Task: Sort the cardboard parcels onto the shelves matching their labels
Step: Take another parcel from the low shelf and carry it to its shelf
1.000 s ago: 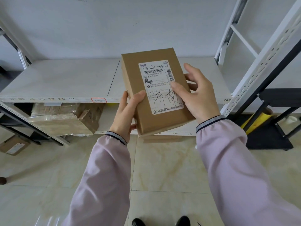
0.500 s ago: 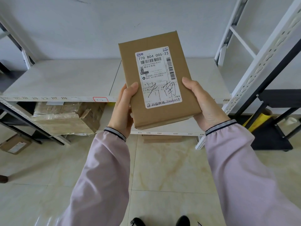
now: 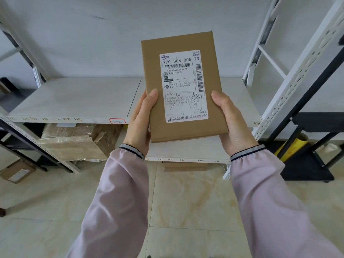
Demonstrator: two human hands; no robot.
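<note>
A flat brown cardboard parcel (image 3: 154,75) is held upright in front of me, its white shipping label (image 3: 183,86) facing me with a barcode and black handwriting. My left hand (image 3: 141,121) grips its lower left edge, thumb on the front. My right hand (image 3: 232,123) grips the lower right edge the same way. Behind the parcel runs a white shelf board (image 3: 74,97) with small numbers and a red-outlined tag (image 3: 117,121) on its front edge.
A lower shelf (image 3: 186,151) holds taped, crumpled brown parcels (image 3: 74,142) at the left. Another box (image 3: 16,171) lies on the tiled floor at far left. White perforated uprights (image 3: 297,75) stand at right, with a black stand and yellow roll (image 3: 292,148) beyond.
Both hands raised the parcel and turned it more upright. My right hand slid from over the label down to the lower right edge.
</note>
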